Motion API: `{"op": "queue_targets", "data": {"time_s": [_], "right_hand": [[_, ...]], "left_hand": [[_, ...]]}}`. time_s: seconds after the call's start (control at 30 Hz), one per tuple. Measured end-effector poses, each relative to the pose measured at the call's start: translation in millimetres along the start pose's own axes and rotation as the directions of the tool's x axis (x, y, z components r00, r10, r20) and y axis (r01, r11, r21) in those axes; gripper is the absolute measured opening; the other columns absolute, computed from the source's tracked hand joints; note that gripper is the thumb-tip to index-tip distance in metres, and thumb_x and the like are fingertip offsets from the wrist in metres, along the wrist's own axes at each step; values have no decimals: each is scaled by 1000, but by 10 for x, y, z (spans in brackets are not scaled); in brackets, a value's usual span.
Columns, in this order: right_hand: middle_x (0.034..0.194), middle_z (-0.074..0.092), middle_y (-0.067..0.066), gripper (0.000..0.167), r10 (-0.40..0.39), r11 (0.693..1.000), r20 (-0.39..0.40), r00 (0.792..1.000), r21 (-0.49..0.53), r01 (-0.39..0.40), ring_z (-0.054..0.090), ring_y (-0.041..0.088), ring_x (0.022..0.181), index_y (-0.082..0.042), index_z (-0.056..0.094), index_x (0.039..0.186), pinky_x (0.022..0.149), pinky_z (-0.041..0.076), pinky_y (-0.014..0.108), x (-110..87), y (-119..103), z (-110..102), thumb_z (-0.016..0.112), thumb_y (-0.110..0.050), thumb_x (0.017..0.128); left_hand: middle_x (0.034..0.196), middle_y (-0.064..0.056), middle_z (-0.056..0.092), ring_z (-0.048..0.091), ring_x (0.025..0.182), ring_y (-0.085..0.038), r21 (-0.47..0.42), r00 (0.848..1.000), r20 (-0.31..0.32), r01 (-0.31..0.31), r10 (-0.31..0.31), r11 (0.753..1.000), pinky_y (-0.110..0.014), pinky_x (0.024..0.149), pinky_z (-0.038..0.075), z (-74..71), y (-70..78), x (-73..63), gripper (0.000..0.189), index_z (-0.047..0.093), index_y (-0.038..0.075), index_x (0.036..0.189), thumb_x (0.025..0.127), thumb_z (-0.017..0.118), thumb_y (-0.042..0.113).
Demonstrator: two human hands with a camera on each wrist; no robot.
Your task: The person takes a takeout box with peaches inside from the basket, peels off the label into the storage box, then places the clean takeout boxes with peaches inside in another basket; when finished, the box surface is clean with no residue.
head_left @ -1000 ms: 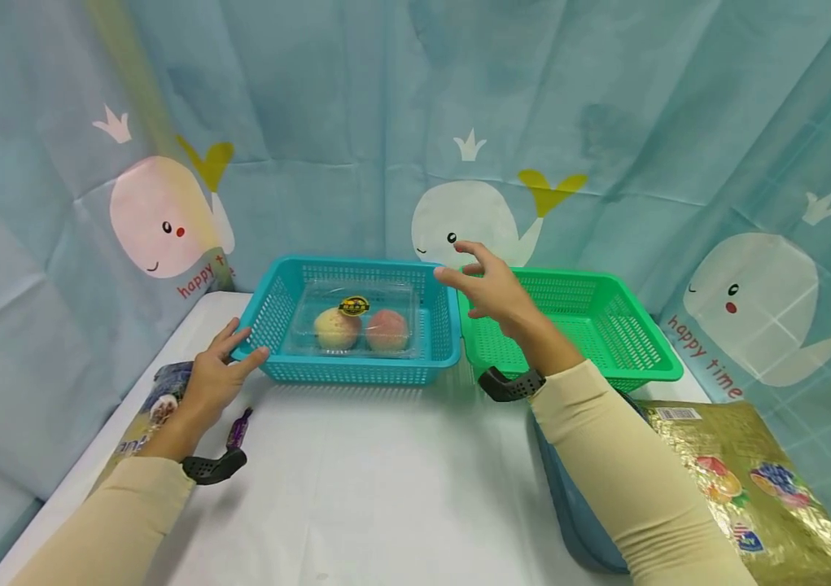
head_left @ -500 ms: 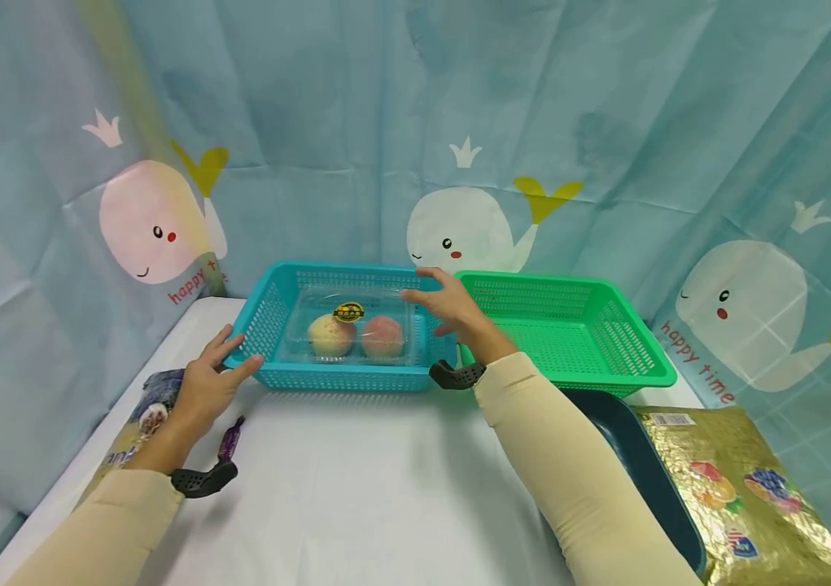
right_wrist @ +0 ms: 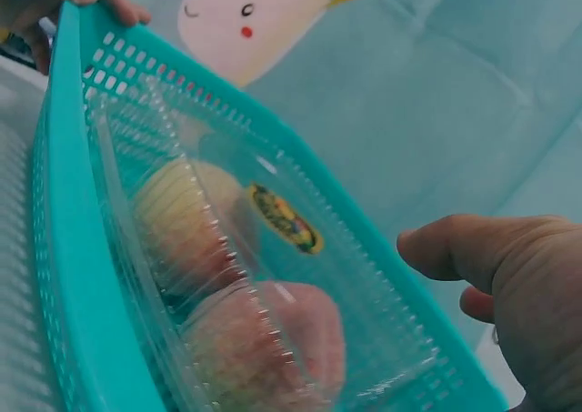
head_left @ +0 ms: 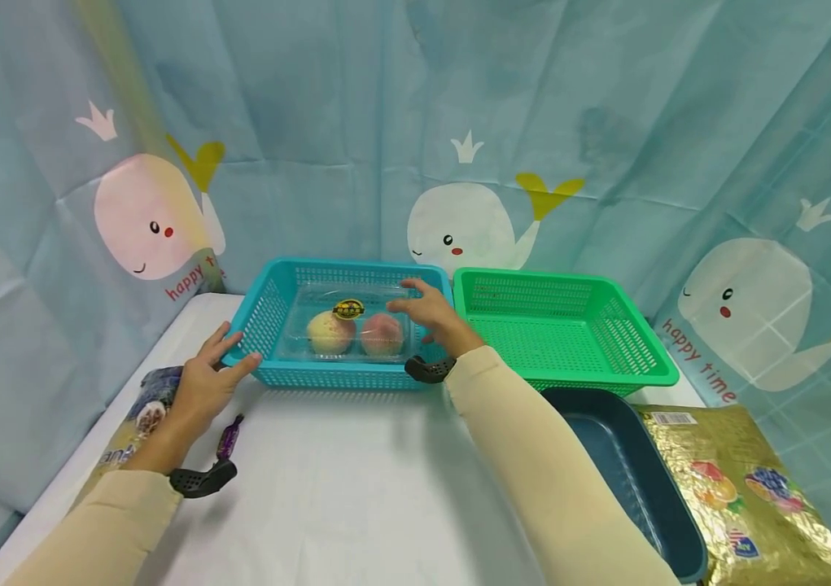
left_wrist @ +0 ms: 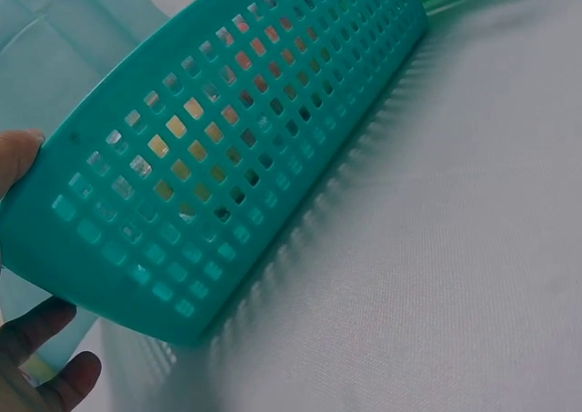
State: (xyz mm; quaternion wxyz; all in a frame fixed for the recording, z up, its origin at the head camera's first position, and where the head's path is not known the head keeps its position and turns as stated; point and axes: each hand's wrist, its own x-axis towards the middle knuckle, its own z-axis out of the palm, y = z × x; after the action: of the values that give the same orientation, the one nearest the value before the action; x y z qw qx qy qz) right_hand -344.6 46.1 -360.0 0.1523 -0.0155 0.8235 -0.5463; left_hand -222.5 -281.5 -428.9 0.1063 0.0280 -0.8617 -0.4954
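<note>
A clear plastic fruit box (head_left: 296, 321) with a label on its lid lies in the blue basket (head_left: 342, 376). Through it show two peaches, a pale yellow peach (head_left: 330, 334) and a pinker peach (head_left: 382, 335). My left hand (head_left: 208, 378) touches the basket's near left corner, thumb and fingers spread around it. Over the basket's right end hovers my right hand (head_left: 433, 316), its fingers parted at the box's right end. In the right wrist view, a gap shows between the right thumb (right_wrist: 436, 246) and the box.
A green basket (head_left: 562, 338) stands against the blue one's right side. Nearer are a dark blue tray (head_left: 616, 456) and a gold package (head_left: 745, 488). At left lie a printed bag (head_left: 140, 419) and a purple-wrapped candy (head_left: 228, 438). A patterned curtain (head_left: 312, 106) hangs behind.
My right hand has moved left and down, from above the gap between the baskets to the fruit box's right end. My left hand stays at the blue basket's corner.
</note>
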Motion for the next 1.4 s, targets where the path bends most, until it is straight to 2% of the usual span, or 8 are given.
{"op": "queue_targets", "data": {"time_s": [0.37,0.8,0.9,0.97,1.13,1.27,1.37,1.4], "right_hand": [[151,32,8,66,63,996,32,998,59,-65,33,37,133,-30,44,146,88,41,67,150,162,103,72,-23,87],[148,38,5,60,42,988,4,999,148,-42,44,31,124,-29,55,138,93,43,56,165,210,169,71,-7,85],[144,42,6,61,1,984,5,1000,178,-2,50,27,113,-27,55,138,89,45,55,177,214,183,70,-5,84],[140,44,6,61,-31,980,3,1000,197,30,54,24,93,-26,55,138,82,47,51,186,221,196,68,-3,83],[132,49,13,60,-86,956,-24,996,278,89,36,17,50,-21,54,137,53,38,34,203,226,214,58,5,83],[133,51,20,57,-134,926,-61,989,349,147,27,12,41,-16,54,137,39,26,26,198,206,208,54,6,85],[132,51,19,55,-168,910,-78,983,372,185,24,12,40,-16,54,138,38,26,25,178,178,193,53,5,87],[122,57,18,55,-175,907,-85,981,374,194,23,12,39,-16,54,138,38,26,25,172,165,189,53,4,88]], "left_hand": [[161,-3,8,14,141,-40,-7,1000,2,1,-1,1000,-59,101,31,2,21,-5,78,30,6,151,93,60,48],[160,-1,7,15,140,-42,-11,1000,5,-2,2,1000,-58,101,31,1,19,-10,78,30,6,151,92,60,49],[160,-1,8,16,140,-42,-9,1000,5,-3,3,1000,-58,101,32,0,17,-6,78,31,6,151,93,60,48],[160,-1,8,16,140,-42,-10,1000,8,-3,4,1000,-58,100,32,7,15,-6,76,31,6,151,94,60,46],[160,-1,8,16,140,-44,-2,1000,11,5,-5,1000,-59,100,32,13,15,-16,73,31,6,151,95,61,42],[160,-1,8,16,140,-43,1,1000,7,2,-2,1000,-59,100,32,1,11,-10,76,31,7,151,93,60,46],[160,0,9,16,141,-41,1,1000,7,-1,1,1000,-59,100,32,-5,13,2,77,31,7,151,92,60,49],[160,0,8,16,141,-40,2,1000,6,-1,1,1000,-58,100,32,-7,14,5,77,31,7,151,93,60,48]]}}
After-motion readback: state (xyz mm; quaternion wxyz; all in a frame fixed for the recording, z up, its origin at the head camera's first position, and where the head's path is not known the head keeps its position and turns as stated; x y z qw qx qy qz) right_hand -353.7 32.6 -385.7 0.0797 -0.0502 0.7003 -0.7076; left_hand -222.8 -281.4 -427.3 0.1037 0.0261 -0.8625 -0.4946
